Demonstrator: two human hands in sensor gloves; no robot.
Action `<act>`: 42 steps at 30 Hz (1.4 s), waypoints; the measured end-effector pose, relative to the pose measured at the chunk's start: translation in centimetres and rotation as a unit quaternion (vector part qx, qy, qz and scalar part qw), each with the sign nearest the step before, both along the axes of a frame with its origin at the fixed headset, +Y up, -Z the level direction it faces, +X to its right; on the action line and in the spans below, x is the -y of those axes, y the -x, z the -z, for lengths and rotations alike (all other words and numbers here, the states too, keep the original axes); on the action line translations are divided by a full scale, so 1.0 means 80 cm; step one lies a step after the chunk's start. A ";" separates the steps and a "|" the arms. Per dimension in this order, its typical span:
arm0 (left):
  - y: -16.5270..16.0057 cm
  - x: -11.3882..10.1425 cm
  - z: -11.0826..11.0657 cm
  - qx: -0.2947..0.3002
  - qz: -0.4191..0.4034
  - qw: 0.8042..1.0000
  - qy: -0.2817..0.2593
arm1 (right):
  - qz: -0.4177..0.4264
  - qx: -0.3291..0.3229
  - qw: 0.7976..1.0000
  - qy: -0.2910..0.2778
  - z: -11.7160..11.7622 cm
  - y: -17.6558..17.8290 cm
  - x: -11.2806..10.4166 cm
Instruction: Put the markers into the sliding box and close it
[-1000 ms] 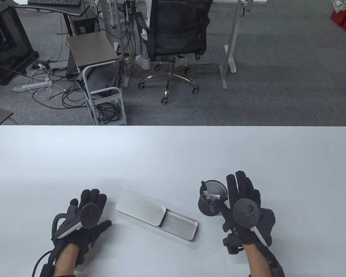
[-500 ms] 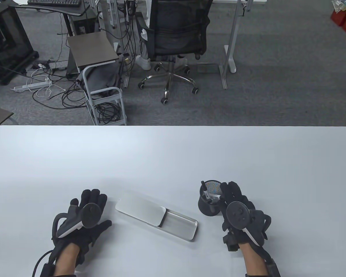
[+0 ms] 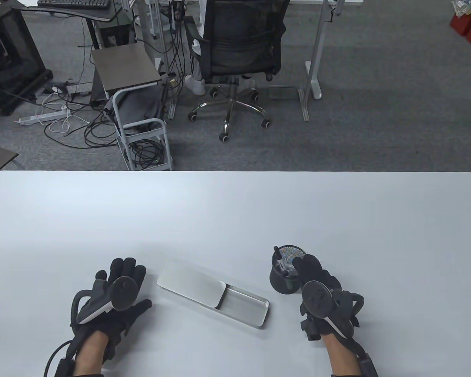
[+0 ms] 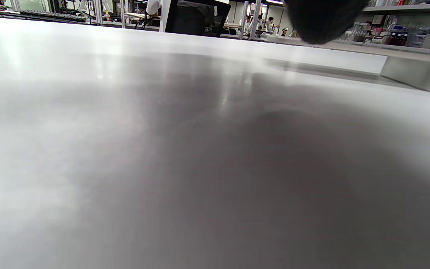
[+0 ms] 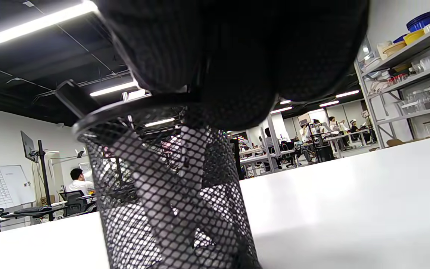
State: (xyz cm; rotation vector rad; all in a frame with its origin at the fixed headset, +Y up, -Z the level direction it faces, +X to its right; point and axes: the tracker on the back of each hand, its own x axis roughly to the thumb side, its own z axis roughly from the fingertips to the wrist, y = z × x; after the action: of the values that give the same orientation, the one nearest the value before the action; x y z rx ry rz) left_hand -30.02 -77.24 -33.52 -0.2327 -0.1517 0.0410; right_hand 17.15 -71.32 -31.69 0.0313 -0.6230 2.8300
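Markers (image 3: pixel 282 264) stand in the black mesh cup (image 3: pixel 283 280), right of the sliding box (image 3: pixel 214 293), whose lid is half open. Your right hand (image 3: pixel 318 288) curls over the cup rim onto a marker; whether it's actually pinched, can't tell. Left hand (image 3: pixel 115 292) rests flat, fingers relaxed. Markers are likely light, stiff, smooth plastic; pinch the upper barrel and lift straight up so the light cup doesn't tip.
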 end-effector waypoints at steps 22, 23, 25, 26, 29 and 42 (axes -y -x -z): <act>0.002 -0.004 -0.004 0.001 -0.001 1.000 -0.015 | -0.012 0.023 0.998 -0.053 -0.010 0.002 -0.007; 0.003 -0.004 -0.004 0.001 -0.001 1.000 -0.016 | -0.012 0.025 0.998 -0.055 -0.011 0.002 -0.008; 0.003 -0.004 -0.005 0.001 -0.002 1.000 -0.017 | -0.011 0.026 0.998 -0.059 -0.014 0.001 -0.010; 0.003 -0.004 -0.005 0.001 -0.002 1.000 -0.018 | -0.010 0.026 0.998 -0.062 -0.015 0.000 -0.011; 0.004 -0.004 -0.006 0.001 -0.003 1.000 -0.019 | -0.008 0.027 0.997 -0.068 -0.018 -0.002 -0.014; 0.006 -0.006 -0.009 -0.002 -0.007 1.000 -0.023 | 0.031 0.047 0.993 -0.101 -0.034 -0.021 -0.029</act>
State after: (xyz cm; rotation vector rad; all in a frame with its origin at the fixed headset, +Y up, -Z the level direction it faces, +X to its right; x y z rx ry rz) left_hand -30.53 -76.78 -32.81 -0.1863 -0.1505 0.0515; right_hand 18.84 -69.01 -29.00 -0.0856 -0.9138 2.7103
